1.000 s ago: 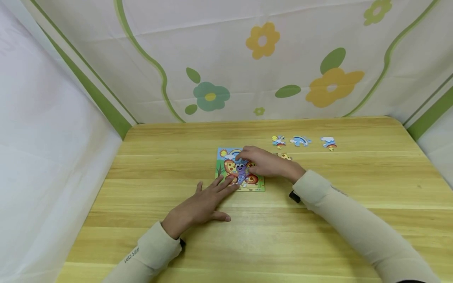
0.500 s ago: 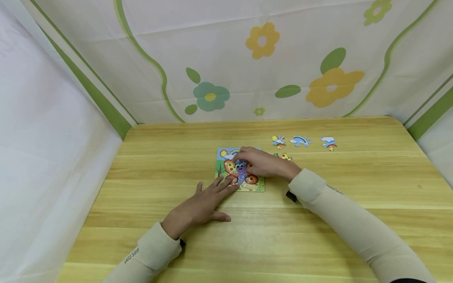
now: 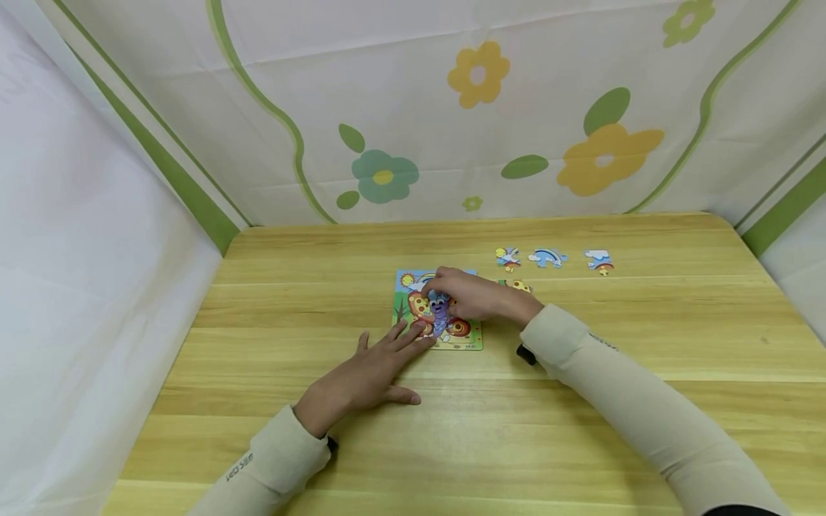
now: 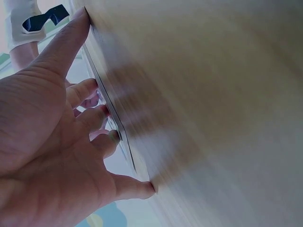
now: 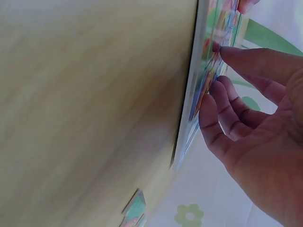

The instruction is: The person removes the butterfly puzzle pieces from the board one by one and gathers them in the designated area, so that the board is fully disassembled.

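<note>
A square butterfly jigsaw puzzle (image 3: pixel 476 337) in a shallow tray lies on the wooden table. My left hand (image 3: pixel 371 373) reaches in from the lower left, its fingers spread. Its fingertips rest on the puzzle's lower left part, while the thumb touches the tabletop. My right hand (image 3: pixel 480 295) bends over the puzzle's upper right, covering that part. Its thumb and curled fingers are set around a puzzle piece (image 3: pixel 439 304) with the purple character's face. In the right wrist view, the thumb and fingertips of the right hand (image 5: pixel 260 109) touch the puzzle surface.
Loose puzzle pieces lie toward the back: a sun piece (image 3: pixel 508 258), a rainbow piece (image 3: pixel 548 258) and a cloud piece (image 3: pixel 599 261). Another, yellow-spotted piece (image 3: pixel 518 285) sits just behind the right wrist. A flower-printed cloth wall (image 3: pixel 439 143) borders the table's far edge.
My right hand has shifted slightly left across the puzzle, and its forearm with it. The left hand stays put. The loose pieces have not moved.
</note>
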### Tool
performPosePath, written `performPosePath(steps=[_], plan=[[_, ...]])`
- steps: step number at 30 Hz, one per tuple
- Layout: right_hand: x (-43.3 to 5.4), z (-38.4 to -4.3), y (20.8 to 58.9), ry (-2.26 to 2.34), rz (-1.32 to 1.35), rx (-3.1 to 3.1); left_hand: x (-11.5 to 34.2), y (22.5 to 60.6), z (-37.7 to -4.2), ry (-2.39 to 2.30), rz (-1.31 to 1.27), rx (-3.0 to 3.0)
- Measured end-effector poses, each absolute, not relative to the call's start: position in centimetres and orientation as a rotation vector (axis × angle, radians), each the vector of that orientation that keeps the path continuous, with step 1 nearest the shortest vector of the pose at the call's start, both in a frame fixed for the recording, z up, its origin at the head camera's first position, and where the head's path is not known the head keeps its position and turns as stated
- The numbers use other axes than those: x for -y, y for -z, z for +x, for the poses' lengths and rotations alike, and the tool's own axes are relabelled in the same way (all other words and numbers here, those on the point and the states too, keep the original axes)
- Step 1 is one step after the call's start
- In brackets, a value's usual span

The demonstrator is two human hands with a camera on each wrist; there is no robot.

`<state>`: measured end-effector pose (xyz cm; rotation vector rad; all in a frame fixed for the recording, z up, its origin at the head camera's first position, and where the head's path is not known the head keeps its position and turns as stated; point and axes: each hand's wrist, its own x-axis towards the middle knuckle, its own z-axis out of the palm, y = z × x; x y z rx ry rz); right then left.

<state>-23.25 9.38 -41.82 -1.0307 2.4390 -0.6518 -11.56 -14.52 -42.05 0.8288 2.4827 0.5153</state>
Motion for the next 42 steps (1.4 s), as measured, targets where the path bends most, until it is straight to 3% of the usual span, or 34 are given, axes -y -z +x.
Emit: performPosePath(steps=[42], plan=[[-8.97,-23.96,41.45,0.659,-0.978,-2.365,14.62,42.13,-11.50,-0.530,0.839,-2.485]])
